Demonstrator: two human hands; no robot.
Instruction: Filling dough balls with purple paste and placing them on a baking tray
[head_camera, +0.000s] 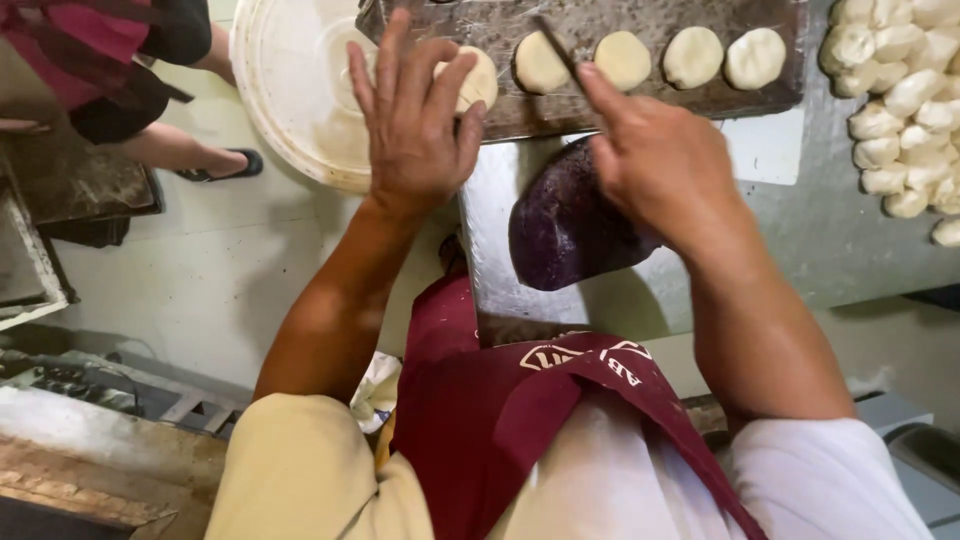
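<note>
- Pressing flat on a pale dough disc (478, 80) at 11 o'clock: left hand (412, 125), fingers spread apart and extended, palm down, covering most of the disc so only its right edge shows.
- Pinching a thin dark stick-like tool (555, 48) at 12 o'clock: right hand (660, 165), fingers drawn together on its lower end; exact kind of tool hard to tell, possibly a small knife or spatula.
- Lying in a row along a dark, floured baking tray (640, 110) at 12 to 1 o'clock: four more flattened dough discs (692, 57), set just beside one another, the tool's tip angled up between the first two.
- Sitting under the right wrist near centre: a dark purple lump of filling (565, 230) on the metal table (820, 240), close to the table's near edge.
- Heaped at 2 o'clock on the same table: a pile of small white dough pieces (900, 90), well apart from both hands.
- Resting at 10 to 11 o'clock, partly under the tray's left end: a round white bucket lid (290, 90).
- Standing at 9 to 10 o'clock on the pale floor: another person's sandalled foot (222, 165).
- Hanging at 6 o'clock: a maroon apron (480, 410) over a light shirt.
</note>
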